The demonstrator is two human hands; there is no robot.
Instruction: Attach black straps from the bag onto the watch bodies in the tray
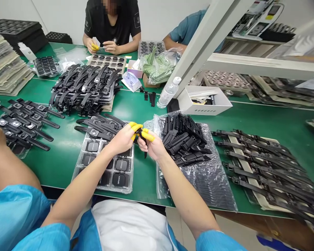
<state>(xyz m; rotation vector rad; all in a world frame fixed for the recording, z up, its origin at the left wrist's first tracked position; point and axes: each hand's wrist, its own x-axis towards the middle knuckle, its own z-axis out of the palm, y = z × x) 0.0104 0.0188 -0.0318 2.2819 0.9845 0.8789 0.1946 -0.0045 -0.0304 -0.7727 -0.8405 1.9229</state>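
Note:
Yellow finger cots cover several fingertips on both hands. My left hand (125, 138) is closed in a pinch on a small black watch (139, 131), mostly hidden by the fingers. My right hand (153, 143) pinches a black watch strap (146, 152) at the same spot, its end hanging below the fingers. Under my left forearm lies a clear plastic tray (129, 186) with square dark watch heads in its compartments. Strapped watches (99, 127) lie across its far end. Right of my right hand, a heap of loose black straps (184, 139) rests on a plastic bag (206, 184).
Trays of strapped watches stand at left (23, 122), far left-centre (85, 87) and right (269, 167). A water bottle (169, 92) and white box (205, 101) stand beside a slanting white post (198, 45). Co-workers sit opposite; another person's arm (10, 164) is at left.

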